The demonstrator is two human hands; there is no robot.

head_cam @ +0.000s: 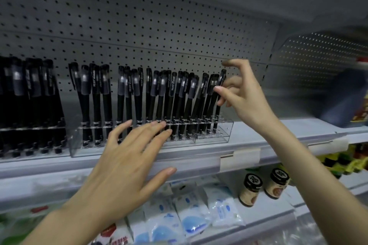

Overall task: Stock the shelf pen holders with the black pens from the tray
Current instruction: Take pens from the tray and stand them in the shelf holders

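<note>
One pen, rightmost in the holder at mid-frame, is pinched between thumb and fingers of the right hand. The holder is touched by the flat, spread left hand. The pen should be kept upright and seated fully before release.

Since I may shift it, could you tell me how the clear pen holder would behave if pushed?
The clear pen holder looks rigid on a smooth shelf, so it would probably slide whole. Its black pens lean loosely and may wobble.
</note>
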